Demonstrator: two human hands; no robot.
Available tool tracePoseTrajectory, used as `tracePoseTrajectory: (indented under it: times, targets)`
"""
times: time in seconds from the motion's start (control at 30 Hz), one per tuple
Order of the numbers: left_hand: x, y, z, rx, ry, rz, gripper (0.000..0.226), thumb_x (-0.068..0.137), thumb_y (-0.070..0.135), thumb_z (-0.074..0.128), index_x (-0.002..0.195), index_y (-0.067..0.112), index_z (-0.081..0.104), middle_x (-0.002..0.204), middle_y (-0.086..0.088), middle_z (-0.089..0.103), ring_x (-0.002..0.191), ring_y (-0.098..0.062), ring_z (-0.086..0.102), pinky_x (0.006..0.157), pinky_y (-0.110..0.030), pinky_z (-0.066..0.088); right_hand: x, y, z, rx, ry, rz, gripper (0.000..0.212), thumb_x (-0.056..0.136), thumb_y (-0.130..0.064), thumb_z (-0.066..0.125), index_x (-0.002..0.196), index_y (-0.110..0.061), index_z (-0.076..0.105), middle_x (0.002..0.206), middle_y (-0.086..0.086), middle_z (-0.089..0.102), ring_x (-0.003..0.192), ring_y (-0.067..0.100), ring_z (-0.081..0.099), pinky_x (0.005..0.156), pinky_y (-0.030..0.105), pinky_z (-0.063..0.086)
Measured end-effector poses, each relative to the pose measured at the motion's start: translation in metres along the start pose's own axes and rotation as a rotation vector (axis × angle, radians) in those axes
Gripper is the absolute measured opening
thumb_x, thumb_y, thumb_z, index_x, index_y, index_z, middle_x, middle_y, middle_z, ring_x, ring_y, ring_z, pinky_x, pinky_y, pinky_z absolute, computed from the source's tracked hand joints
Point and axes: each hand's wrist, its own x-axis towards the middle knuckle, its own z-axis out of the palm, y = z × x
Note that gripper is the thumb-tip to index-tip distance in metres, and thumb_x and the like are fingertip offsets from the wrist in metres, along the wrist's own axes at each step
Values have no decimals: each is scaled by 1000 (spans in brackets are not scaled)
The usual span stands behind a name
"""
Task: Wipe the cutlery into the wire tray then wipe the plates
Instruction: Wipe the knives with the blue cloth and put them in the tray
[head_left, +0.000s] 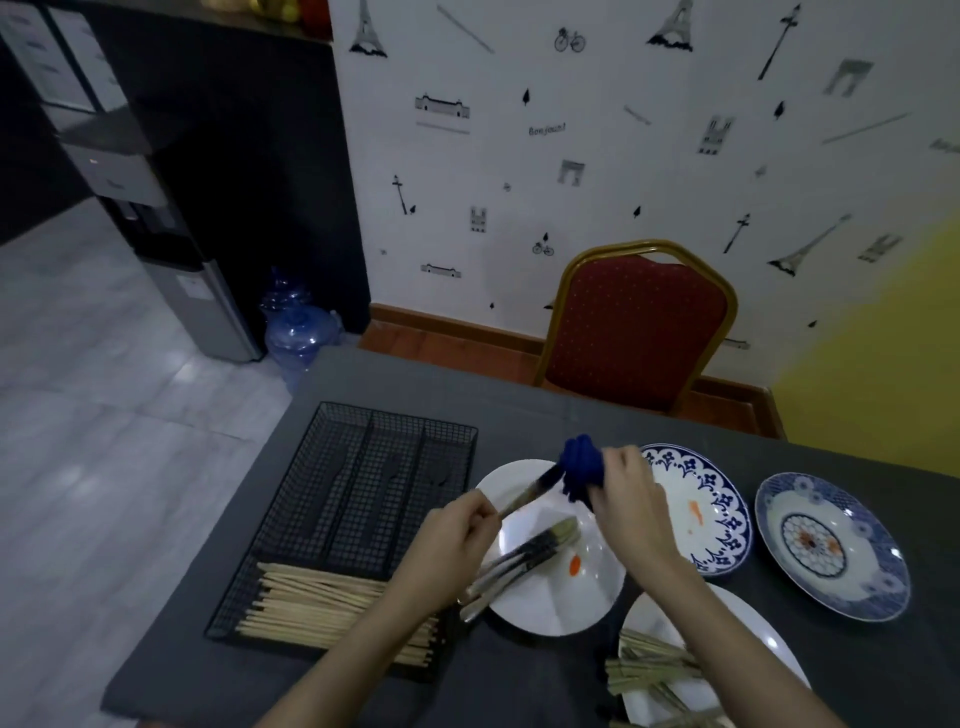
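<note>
My left hand (457, 540) grips the handle end of one piece of cutlery (524, 496), held slanting above a white plate (561, 608). My right hand (628, 499) holds a dark blue cloth (582, 465) bunched around that piece's far end. Several more pieces of cutlery (519, 561) lie across the white plate, beside an orange smear. The black wire tray (363, 431) stands to the left, with dark cutlery in its upper compartments and several pale chopsticks (311, 603) in the near compartment.
A blue-rimmed plate (722, 499) with orange stains and a blue patterned plate (831, 551) lie to the right. A white plate (748, 639) with more pale cutlery sits near the front edge. A red chair (634, 327) stands behind the dark table (519, 405).
</note>
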Motion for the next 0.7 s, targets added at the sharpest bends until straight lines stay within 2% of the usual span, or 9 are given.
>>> tracePoseTrajectory:
  times: [0.13, 0.2, 0.3, 0.37, 0.4, 0.47, 0.57, 0.7]
  targets:
    - [5, -24, -14, -47, 264, -84, 16, 90, 14, 59, 74, 13, 60, 58, 7, 55, 51, -2, 47, 51, -20, 35, 3, 1, 10, 103, -9, -3, 21, 83, -9, 60, 103, -8, 53, 101, 9, 50, 85, 24, 49, 64, 34, 41]
    - [3, -51, -26, -82, 385, -138, 14, 91, 12, 59, 78, 15, 62, 70, 3, 59, 63, -6, 53, 58, -22, 39, 2, -16, 20, 280, -58, -8, 18, 84, -8, 57, 101, -11, 51, 98, 5, 46, 87, 22, 46, 67, 33, 37]
    - [-1, -92, -46, -69, 522, -246, 11, 94, 9, 54, 89, 12, 64, 84, -2, 60, 76, -10, 55, 62, -14, 38, -3, -29, 39, 448, -130, -45, 11, 81, -4, 54, 88, -11, 50, 83, -1, 43, 81, 20, 43, 66, 35, 35]
    - [2, -117, -59, -26, 576, -327, 13, 96, 12, 51, 91, 11, 63, 86, -3, 59, 77, -13, 55, 60, -16, 37, -6, -29, 51, 494, -170, -109, 14, 78, -10, 53, 80, -22, 47, 77, -2, 44, 72, 18, 44, 60, 32, 34]
    - [6, -128, -64, -12, 586, -366, 15, 97, 13, 50, 91, 11, 64, 85, -4, 61, 77, -16, 57, 59, -21, 38, -7, -28, 54, 505, -188, -129, 18, 79, -11, 54, 81, -28, 48, 78, -4, 48, 72, 17, 46, 60, 29, 34]
    - [16, -146, -72, 20, 561, -431, 18, 96, 11, 50, 92, 7, 67, 84, -8, 66, 76, -21, 62, 61, -28, 42, -9, -25, 57, 518, -191, -146, 21, 83, -7, 59, 90, -26, 56, 86, -6, 54, 79, 11, 51, 62, 25, 37]
    - [32, -159, -76, 84, 507, -492, 19, 95, 4, 50, 90, 2, 68, 84, -13, 68, 75, -24, 61, 63, -26, 41, -12, -23, 53, 532, -178, -163, 25, 83, -4, 64, 98, -24, 59, 92, -10, 58, 85, 5, 53, 66, 20, 39]
    - [50, -171, -73, 158, 451, -529, 22, 95, 2, 48, 91, -4, 69, 96, -19, 70, 89, -30, 64, 75, -32, 48, -12, -13, 53, 539, -186, -128, 27, 84, -10, 66, 105, -25, 58, 97, -13, 58, 91, 7, 54, 70, 17, 39]
